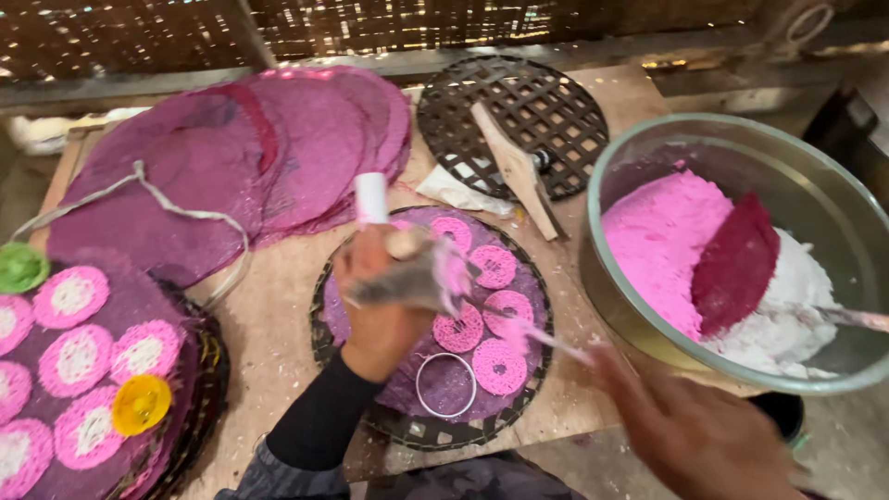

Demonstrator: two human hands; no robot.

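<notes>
Noodle press point(394, 278), gripped mid-barrel in closed left hand point(375, 315) over the round woven tray point(370, 421); right hand point(694, 431) near, blurred, grip indeterminable; pink noodle discs point(495, 366) probably soft, fragile.

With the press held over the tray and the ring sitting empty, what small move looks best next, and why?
Probably shift the left hand and its press over the empty metal ring. Five pink discs already lie on the purple cloth, and the ring marks the open spot. The blurred right hand is beside the tray.
</notes>
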